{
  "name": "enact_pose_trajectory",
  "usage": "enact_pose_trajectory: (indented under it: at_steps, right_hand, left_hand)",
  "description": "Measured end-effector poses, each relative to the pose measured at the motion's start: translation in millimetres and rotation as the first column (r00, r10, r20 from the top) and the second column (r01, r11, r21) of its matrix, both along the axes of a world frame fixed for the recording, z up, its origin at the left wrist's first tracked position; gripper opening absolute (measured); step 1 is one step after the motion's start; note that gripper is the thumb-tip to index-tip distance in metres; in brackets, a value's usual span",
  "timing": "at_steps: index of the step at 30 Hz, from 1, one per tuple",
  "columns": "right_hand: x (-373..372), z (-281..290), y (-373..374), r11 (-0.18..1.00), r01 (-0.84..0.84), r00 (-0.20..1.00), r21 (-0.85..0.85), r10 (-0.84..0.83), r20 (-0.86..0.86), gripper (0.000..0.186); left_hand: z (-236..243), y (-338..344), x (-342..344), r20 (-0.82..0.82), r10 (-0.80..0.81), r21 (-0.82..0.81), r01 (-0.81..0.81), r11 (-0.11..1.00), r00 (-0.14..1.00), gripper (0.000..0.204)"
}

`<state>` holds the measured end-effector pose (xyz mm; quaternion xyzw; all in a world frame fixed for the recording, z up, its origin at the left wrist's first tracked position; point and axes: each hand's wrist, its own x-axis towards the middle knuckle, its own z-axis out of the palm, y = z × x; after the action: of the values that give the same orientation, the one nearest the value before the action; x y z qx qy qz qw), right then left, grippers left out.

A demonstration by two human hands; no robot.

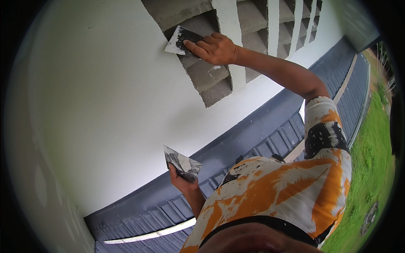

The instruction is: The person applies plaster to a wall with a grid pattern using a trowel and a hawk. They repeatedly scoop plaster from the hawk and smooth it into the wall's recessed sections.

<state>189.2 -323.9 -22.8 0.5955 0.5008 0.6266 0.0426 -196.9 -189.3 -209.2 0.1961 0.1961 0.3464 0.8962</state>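
My right hand (217, 48) grips a dark, putty-smeared scraper (179, 40), its white-edged blade at the edge of a rough, grey recessed opening (202, 76) in the white wall (105, 97). A white smear shows on the grey just below the hand. Lower down, my left hand (179, 183) is closed around a second flat scraper (183, 162) that carries streaky grey and white paste, held out from the wall above the dark roofing. My arm reaches up in an orange, white and black patterned sleeve.
More recessed openings (253, 29) run rightward between white uprights. Dark blue-grey ribbed roofing (139, 227) runs diagonally below the wall, with a pale strip (126, 240) along it. Green grass (367, 164) and bare stems lie far right. Another wall (33, 160) stands at left.
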Motion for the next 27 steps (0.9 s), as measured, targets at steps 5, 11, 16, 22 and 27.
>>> enact_pose_trajectory:
  at_steps: [5,11,16,22,27]
  right_hand:
    - [0,0,0,0.998,0.021,1.0,0.055,-0.021,-0.006,0.048]
    - [1,1,-2,0.998,-0.013,1.0,0.055,0.012,0.023,0.044]
    - [-2,1,-11,0.991,-0.112,0.993,0.075,0.108,0.055,0.048]
    - [9,9,-11,0.996,-0.017,0.999,0.082,0.013,0.048,0.038]
    - [-4,-1,-9,0.996,-0.021,0.998,0.084,0.016,0.061,0.04]
  left_hand:
    - [-7,9,-2,-0.05,-0.008,0.019,0.009,1.0,0.999,0.038]
    - [-6,9,8,0.011,-0.007,0.037,0.006,0.999,1.0,0.04]
    - [1,7,5,-0.103,0.04,-0.01,-0.041,0.999,0.994,0.037]
    - [4,8,8,0.016,-0.021,0.017,0.02,1.0,1.0,0.038]
    - [5,10,14,0.039,-0.082,0.077,0.079,0.994,0.996,0.04]
